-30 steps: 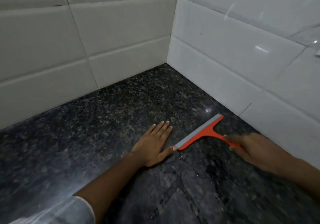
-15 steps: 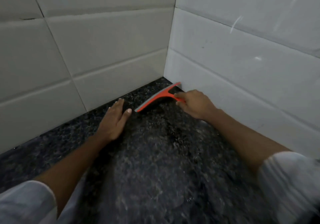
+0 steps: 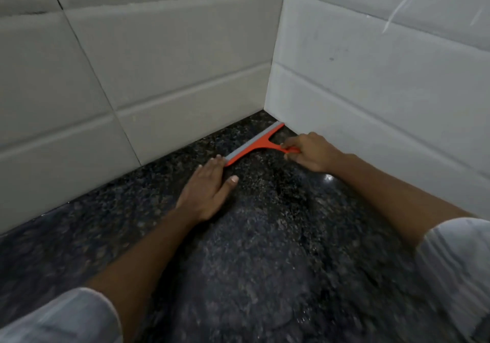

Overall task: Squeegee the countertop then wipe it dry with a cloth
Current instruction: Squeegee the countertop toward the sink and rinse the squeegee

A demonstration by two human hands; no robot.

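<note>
An orange squeegee (image 3: 256, 143) with a grey rubber blade lies on the dark speckled granite countertop (image 3: 265, 249), close to the far corner where the two tiled walls meet. My right hand (image 3: 309, 154) grips its orange handle near the right wall. My left hand (image 3: 209, 190) rests flat, palm down, on the counter with fingers together, and its fingertips touch the blade's left end. No cloth is in view.
White tiled walls (image 3: 159, 77) close the counter at the back, and a second tiled wall (image 3: 371, 90) closes it on the right. A wet glint (image 3: 328, 178) shows on the stone near my right wrist. My pale sleeves fill the bottom corners.
The squeegee and both hands went from the open counter up into the far corner. Since half a second ago they stay there, with my left hand now touching the blade's end.
</note>
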